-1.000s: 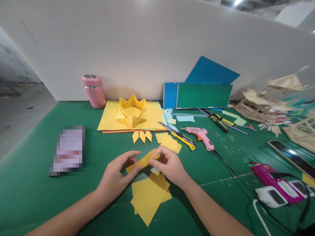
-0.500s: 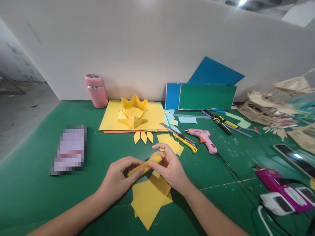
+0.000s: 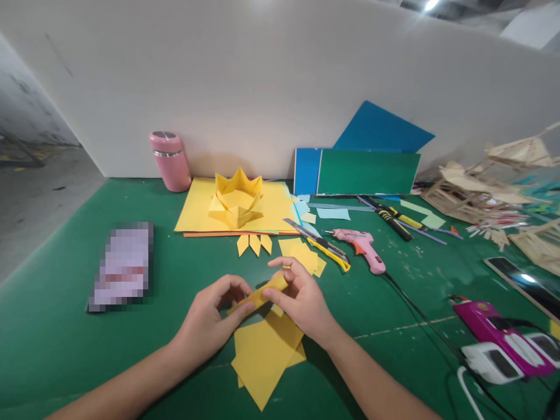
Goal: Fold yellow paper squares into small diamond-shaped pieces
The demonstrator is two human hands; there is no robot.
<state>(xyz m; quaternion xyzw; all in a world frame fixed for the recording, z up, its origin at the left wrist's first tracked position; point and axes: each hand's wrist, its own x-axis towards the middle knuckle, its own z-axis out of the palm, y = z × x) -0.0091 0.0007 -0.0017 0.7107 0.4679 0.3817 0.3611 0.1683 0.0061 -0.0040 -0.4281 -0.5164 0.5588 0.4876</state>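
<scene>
Both hands pinch a narrow folded strip of yellow paper (image 3: 262, 293) just above the green table. My left hand (image 3: 210, 318) grips its lower left end with curled fingers. At the upper right end, my right hand (image 3: 300, 297) holds it between thumb and fingers. Under the hands lies a small pile of yellow paper squares (image 3: 265, 353). Further back sits a folded yellow paper crown (image 3: 237, 198) on large yellow sheets (image 3: 196, 213), with three small yellow pointed pieces (image 3: 254, 243) in front of it.
A pink flask (image 3: 168, 161) stands at the back left. A yellow utility knife (image 3: 324, 245) and a pink glue gun (image 3: 363, 248) lie right of centre. Blue and green card (image 3: 363, 169) leans on the wall. Wooden stick models (image 3: 485, 186) and a magenta device (image 3: 499, 332) crowd the right.
The strip was folded narrower between my fingers, and both hands came a little lower and closer together. In the last half second they barely moved.
</scene>
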